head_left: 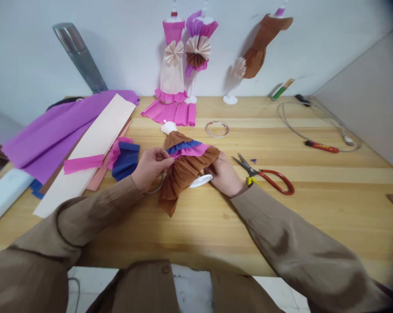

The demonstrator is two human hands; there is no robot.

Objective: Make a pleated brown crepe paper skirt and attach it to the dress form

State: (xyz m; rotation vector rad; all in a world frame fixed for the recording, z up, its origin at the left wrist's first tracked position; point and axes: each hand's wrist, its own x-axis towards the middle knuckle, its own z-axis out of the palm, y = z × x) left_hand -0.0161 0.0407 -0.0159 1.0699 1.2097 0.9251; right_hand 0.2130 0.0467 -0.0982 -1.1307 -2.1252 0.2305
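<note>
A small white dress form [168, 127] lies tilted between my hands, its round white base [201, 181] toward me. It wears a ruffled paper dress [183, 167], brown with a blue and a pink frill across the middle. My left hand [152, 167] pinches the frills at their left edge between thumb and fingers. Around the right side of the skirt, near the base, my right hand [225, 174] is closed; its fingertips are partly hidden behind the brown paper. Red-handled scissors [276, 179] lie partly open just right of my right hand.
Purple, cream, pink and blue crepe paper [69, 130] is piled at left. Dressed forms [173, 65] stand along the wall, with a pink pleated strip [170, 114] before them. A tape roll [217, 129], a red-handled tool [322, 146], a cable [283, 115] and a green cutter [282, 89] lie toward the right.
</note>
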